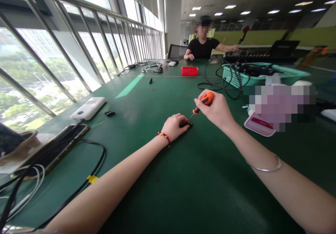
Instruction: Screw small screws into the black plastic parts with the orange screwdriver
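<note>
My right hand [215, 108] grips an orange and black screwdriver [207, 99] by its handle, tilted with the shaft running down to the left. Its tip meets a small black part [189, 124] lying on the green table [168, 178]. My left hand [175, 126] is closed around that part and holds it against the tabletop. Fingers cover most of the part, so its exact kind does not show.
To the left are a white box [88, 108], a small black piece [109, 113], a phone [57, 146] and cables [101, 157]. Further back stand a red bin [189, 71] and a green basket [232, 76] with cables. A person [202, 47] sits across the table.
</note>
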### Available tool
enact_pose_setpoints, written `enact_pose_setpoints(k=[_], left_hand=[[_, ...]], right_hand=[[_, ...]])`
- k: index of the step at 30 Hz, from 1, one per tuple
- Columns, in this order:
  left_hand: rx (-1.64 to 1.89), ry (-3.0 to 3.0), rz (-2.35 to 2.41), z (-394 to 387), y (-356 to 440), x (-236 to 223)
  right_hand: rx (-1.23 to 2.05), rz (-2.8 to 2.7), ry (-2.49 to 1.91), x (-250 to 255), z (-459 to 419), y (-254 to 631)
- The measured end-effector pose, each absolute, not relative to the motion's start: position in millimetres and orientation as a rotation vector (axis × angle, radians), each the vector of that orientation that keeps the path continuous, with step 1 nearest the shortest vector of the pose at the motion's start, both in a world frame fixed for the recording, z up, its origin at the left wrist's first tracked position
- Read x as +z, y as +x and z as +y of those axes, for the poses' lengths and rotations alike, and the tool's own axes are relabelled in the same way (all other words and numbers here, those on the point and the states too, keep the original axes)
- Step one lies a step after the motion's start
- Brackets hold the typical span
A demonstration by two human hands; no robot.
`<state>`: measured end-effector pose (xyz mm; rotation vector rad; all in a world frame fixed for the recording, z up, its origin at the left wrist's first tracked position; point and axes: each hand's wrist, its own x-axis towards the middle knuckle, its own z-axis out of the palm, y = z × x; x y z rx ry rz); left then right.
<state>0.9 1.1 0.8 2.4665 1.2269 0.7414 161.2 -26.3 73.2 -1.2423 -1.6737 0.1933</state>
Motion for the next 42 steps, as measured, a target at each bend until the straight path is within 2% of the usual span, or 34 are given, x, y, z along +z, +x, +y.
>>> enact_pose_setpoints(k=[17, 25, 31, 42], left_hand=[[0.75, 2.469, 1.217, 1.5, 1.0, 0.3], [0.757, 2.46, 1.222, 1.5, 1.1, 0.2], [0.768, 2.464, 1.212, 1.5, 1.2, -0.1], [0.753, 2.464, 1.216, 1.9, 1.1, 0.1]], right_hand=[[0.109, -1.656, -1.332, 75.6, -33.0, 155.8], [0.22, -1.694, -1.247, 74.2, -31.8, 156.0], [0.151, -1.68, -1.334, 76.4, -35.1, 153.2], [0.239, -1.691, -1.284, 73.0, -33.1, 153.6]])
